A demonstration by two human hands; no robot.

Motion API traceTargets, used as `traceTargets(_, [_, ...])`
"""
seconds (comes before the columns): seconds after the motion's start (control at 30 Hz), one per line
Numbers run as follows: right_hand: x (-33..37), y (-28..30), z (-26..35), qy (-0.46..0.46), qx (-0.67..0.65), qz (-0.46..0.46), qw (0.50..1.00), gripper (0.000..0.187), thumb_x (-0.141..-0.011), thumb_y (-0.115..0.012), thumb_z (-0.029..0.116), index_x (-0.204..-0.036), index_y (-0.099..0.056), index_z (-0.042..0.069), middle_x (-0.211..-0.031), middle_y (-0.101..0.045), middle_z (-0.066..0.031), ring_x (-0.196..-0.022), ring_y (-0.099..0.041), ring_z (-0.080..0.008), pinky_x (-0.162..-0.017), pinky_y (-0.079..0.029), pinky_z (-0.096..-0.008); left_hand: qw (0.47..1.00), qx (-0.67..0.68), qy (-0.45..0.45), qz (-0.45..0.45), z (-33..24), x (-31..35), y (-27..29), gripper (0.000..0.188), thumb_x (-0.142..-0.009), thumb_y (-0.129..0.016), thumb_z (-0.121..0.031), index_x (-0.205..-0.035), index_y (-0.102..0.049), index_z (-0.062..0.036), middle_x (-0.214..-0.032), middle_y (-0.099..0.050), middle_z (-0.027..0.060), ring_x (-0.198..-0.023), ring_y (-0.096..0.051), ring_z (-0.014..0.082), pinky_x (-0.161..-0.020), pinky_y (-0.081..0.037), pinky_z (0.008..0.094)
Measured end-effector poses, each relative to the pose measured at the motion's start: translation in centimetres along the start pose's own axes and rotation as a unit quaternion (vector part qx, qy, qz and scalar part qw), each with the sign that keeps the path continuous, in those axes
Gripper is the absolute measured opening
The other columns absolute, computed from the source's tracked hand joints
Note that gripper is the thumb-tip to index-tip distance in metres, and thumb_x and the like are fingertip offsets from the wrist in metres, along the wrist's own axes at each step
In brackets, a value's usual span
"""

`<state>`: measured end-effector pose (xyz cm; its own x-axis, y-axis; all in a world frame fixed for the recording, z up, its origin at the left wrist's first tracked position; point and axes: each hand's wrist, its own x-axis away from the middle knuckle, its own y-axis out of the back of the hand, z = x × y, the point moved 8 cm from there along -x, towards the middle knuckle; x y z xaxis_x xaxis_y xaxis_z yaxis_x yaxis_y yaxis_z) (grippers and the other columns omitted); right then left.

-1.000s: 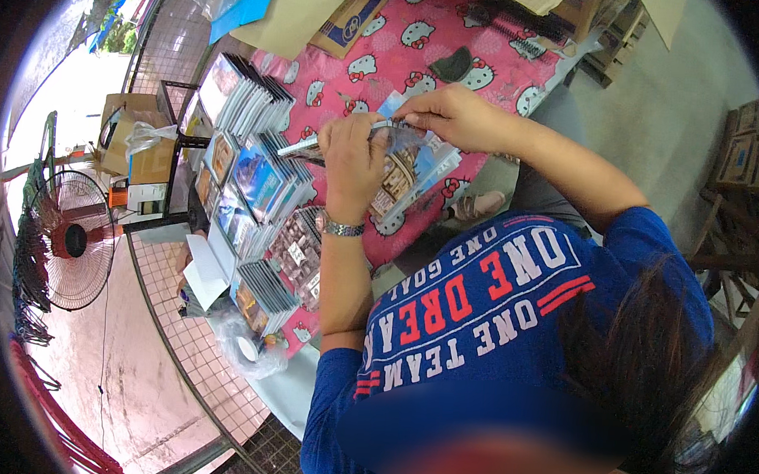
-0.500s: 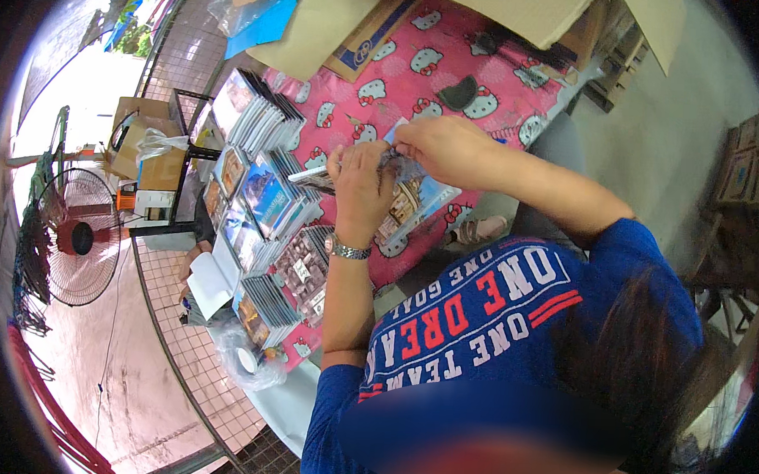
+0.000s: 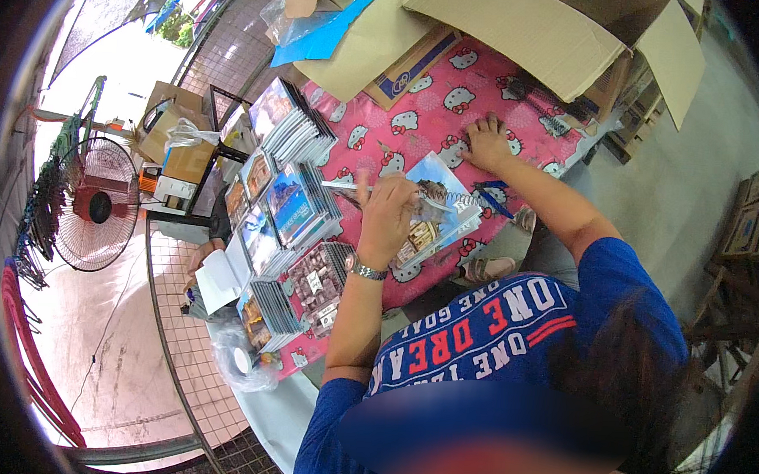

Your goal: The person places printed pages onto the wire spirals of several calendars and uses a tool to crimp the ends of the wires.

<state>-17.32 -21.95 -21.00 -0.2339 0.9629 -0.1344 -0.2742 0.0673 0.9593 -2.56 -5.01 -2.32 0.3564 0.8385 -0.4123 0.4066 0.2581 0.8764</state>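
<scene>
My left hand (image 3: pixel 387 219) is closed around a thin spiral notebook (image 3: pixel 339 185) held nearly edge-on. A dark wire coil (image 3: pixel 453 198) sticks out from it to the right of my fingers. Underneath lies a notebook with a photo cover (image 3: pixel 422 235) of blue sky and a pale building. My right hand (image 3: pixel 488 144) rests farther off on the pink tablecloth, fingers spread, apparently holding nothing. Close to the coil's end is a slim blue thing (image 3: pixel 494 201) whose kind I cannot make out.
Stacks of photo-covered notebooks (image 3: pixel 294 204) stand on my left, beside a brown-covered stack (image 3: pixel 316 283). Clear plastic with a white roll (image 3: pixel 243 361) lies at the near left edge. Large cardboard boxes (image 3: pixel 524 40) sit at the back; dark coils (image 3: pixel 554 122) lie below them. A fan (image 3: pixel 100 206) stands left.
My right hand has let go beside the notebook and moved away to the tablecloth, fingers opening. The coil now shows beyond my left hand, which still grips the notebook. The whole view has shifted.
</scene>
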Motion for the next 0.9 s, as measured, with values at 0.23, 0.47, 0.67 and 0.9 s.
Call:
traceTargets(0.23, [0.2,10.0,4.1,0.149,-0.346,-0.010,0.926,0.050,-0.080,-0.066,0.041,-0.115,-0.064,0.004,-0.122,-0.058,-0.0171,-0.120,-0.051,-0.0335,-0.104,-0.038,-0.0412,0.992,-0.086,0.062,-0.069,0.1,1.3,1.3,0.043,-0.072,-0.076,-0.037,-0.098,-0.059,-0.0057,-0.106,-0.057,0.0108,-0.114,-0.046,0.0364,-0.103,-0.028,0.0477])
traceTargets(0.47, [6.4,15.8,8.9,0.377,-0.521,0.290,0.709,0.044,-0.086,-0.063,0.037,-0.106,-0.065,-0.001,-0.108,-0.061,-0.0116,-0.108,-0.054,-0.0231,-0.098,-0.039,-0.0351,0.999,-0.002,0.006,-0.039,-2.0,-0.1,0.3,0.041,-0.066,-0.080,-0.028,-0.092,-0.059,-0.0044,-0.095,-0.053,0.0103,-0.099,-0.046,0.0301,-0.091,-0.031,0.0428])
traceTargets(0.67, [5.9,13.9,8.0,0.395,-0.360,0.314,0.785,0.041,-0.087,-0.063,0.037,-0.103,-0.063,-0.001,-0.093,-0.056,-0.0058,-0.096,-0.053,-0.0185,-0.090,-0.040,-0.0314,0.999,0.025,0.006,-0.026,-2.6,-0.6,0.2,0.038,-0.066,-0.079,-0.027,-0.090,-0.061,-0.0046,-0.096,-0.053,0.0100,-0.098,-0.047,0.0303,-0.090,-0.032,0.0432])
traceTargets(0.9, [5.1,14.7,8.2,0.342,-0.452,0.291,0.771,0.039,-0.090,-0.059,0.040,-0.102,-0.061,0.003,-0.097,-0.059,-0.0024,-0.090,-0.051,-0.0129,-0.083,-0.041,-0.0300,0.999,0.013,0.014,-0.043,-1.8,-1.2,-0.1,0.041,-0.063,-0.082,-0.026,-0.092,-0.061,-0.0052,-0.092,-0.055,0.0104,-0.097,-0.048,0.0319,-0.089,-0.036,0.0428])
